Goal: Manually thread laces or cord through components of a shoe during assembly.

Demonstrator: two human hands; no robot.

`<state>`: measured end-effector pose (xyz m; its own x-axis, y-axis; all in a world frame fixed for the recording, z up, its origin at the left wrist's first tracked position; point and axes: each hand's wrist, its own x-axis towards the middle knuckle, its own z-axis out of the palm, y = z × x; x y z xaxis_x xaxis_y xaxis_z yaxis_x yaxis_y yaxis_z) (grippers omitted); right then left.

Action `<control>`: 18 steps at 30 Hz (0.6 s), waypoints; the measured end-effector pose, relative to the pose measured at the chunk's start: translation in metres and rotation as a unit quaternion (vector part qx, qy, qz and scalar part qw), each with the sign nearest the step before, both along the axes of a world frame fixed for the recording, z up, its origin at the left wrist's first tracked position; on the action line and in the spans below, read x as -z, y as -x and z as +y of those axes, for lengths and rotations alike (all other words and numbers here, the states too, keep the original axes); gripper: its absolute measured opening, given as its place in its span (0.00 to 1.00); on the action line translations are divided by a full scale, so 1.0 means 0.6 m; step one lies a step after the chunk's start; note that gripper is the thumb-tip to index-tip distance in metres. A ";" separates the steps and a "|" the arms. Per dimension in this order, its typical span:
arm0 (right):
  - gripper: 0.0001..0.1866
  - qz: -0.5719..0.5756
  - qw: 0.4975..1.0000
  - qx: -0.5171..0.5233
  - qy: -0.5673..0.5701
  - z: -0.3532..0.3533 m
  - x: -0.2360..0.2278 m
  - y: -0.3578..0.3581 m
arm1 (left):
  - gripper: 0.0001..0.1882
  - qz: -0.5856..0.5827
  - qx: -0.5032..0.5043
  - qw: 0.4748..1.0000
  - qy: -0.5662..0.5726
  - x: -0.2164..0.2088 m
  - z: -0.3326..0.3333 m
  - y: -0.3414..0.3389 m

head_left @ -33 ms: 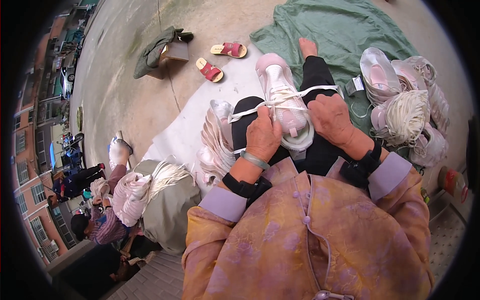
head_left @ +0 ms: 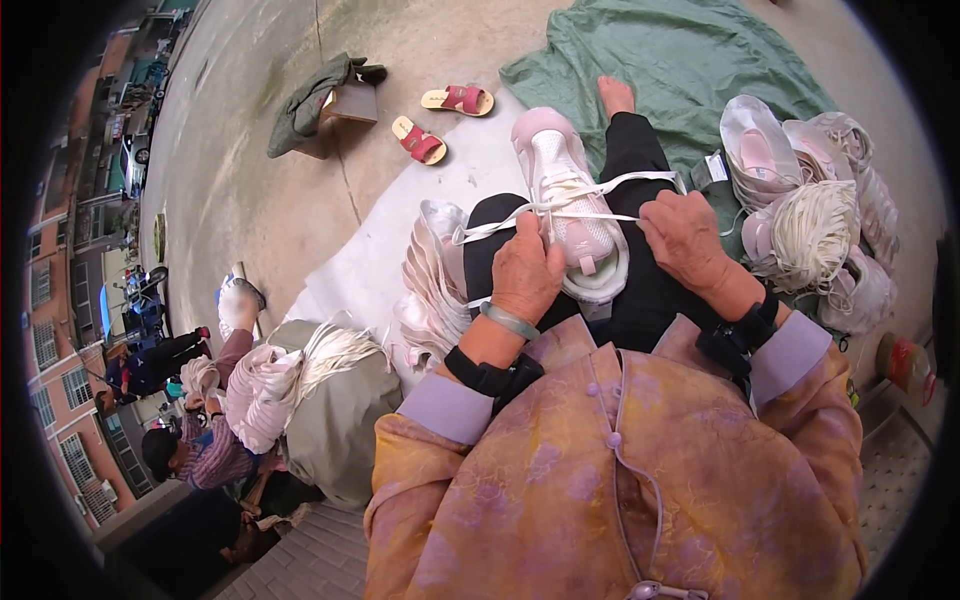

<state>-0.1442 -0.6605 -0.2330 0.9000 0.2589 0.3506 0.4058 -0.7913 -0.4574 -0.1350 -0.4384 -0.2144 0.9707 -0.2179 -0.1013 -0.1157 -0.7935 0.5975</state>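
A white and pink sneaker [head_left: 583, 238] rests across my lap, its toe pointing away from me. White shoelaces [head_left: 596, 215] run across its upper, with loose ends reaching to both sides. At the left side of the shoe, my left hand [head_left: 527, 268] is closed, pinching the lace beside the eyelets. My right hand [head_left: 688, 240] is closed on a lace end, which is drawn taut from the shoe toward the right. Another loop of lace lies above that hand, over my dark trouser leg. The fingertips of both hands are partly hidden.
A stack of pale pink shoe parts [head_left: 432, 290] leans by my left leg. More pale shoes [head_left: 762, 150] and a lace bundle [head_left: 818, 235] lie right on a green sheet [head_left: 660, 50]. Red slippers [head_left: 420, 140] stand ahead. A co-worker [head_left: 205, 445] sits at left.
My right hand has moved to the right, away from the shoe, and the lace between them has lengthened and tightened. My left hand stays nearly in place.
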 end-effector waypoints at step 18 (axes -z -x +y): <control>0.11 0.001 0.998 0.021 0.062 -0.094 -0.007 0.023 | 0.06 -0.157 0.074 0.983 -0.059 0.024 0.010 -0.073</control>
<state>-0.1583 -0.7170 -0.2291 0.9115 0.2626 0.3166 0.3709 -0.8575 -0.3566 -0.0913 -0.4324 -0.2289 0.9167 -0.3637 0.1656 -0.3993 -0.8155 0.4190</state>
